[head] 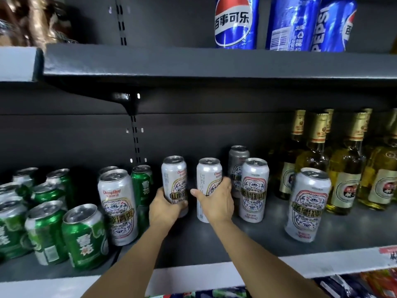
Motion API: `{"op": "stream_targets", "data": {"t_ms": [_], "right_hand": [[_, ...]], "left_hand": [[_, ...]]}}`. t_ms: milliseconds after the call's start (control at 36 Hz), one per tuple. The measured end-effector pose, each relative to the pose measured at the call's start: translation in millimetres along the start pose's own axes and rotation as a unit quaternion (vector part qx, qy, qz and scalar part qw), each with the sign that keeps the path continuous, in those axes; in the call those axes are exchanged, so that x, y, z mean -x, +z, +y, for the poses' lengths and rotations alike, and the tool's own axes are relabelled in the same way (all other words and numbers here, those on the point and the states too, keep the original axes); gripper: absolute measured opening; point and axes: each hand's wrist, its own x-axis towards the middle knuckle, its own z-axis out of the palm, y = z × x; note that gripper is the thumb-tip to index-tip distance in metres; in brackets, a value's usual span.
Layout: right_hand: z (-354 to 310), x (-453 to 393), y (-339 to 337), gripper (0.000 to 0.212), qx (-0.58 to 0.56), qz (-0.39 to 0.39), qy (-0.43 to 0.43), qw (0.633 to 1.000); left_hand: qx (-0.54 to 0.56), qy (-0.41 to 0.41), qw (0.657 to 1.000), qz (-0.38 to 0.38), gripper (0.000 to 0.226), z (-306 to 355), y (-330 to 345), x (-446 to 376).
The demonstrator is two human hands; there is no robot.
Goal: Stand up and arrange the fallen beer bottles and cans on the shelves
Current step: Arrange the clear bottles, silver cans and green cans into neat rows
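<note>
Dark grey metal shelf [247, 237], matte, white front strip. Glass beer bottles [343, 168] upright at right, gold foil necks. Green cans [83, 237] clustered left, shiny, dented-looking. Tall white Chong Qing cans, smooth aluminium cylinders, all upright mid-shelf. Both arms reach forward; left hand [164, 208] wraps around the lower part of left white can [174, 179], right hand [218, 202] curls round right white can [208, 181], thumb out, cans close but apart

A shop — dark metal shelving [214, 67] on slotted uprights, stocked with rows of green beer cans [84, 237], white beer cans [254, 190], beer bottles [345, 168] and Pepsi cans [236, 22] above.
</note>
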Motion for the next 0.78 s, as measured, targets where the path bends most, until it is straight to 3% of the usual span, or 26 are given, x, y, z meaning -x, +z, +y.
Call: {"op": "stream_targets", "data": {"t_ms": [222, 361, 472, 778], "right_hand": [[21.6, 5.0, 14.1, 0.089, 0.011, -0.041, -0.003, 0.999], [38.3, 4.0, 11.2, 0.072, 0.044, -0.079, 0.018, 0.996], [35.0, -11.5, 14.8, 0.065, 0.065, -0.071, 0.027, 0.995], [24.9, -49.4, 39.5, 0.078, 0.11, -0.069, 0.017, 0.991]], "left_hand": [[0.014, 0.025, 0.999, -0.024, 0.058, -13.4, 5.9, -19.0], [0.026, 0.026, 0.999, -0.019, 0.059, -17.0, 9.3, -18.6], [0.024, 0.034, 0.999, -0.014, 0.063, -19.7, 10.6, -17.9], [0.004, 0.049, 0.999, -0.009, 0.064, -19.6, 8.7, -15.6]]}}
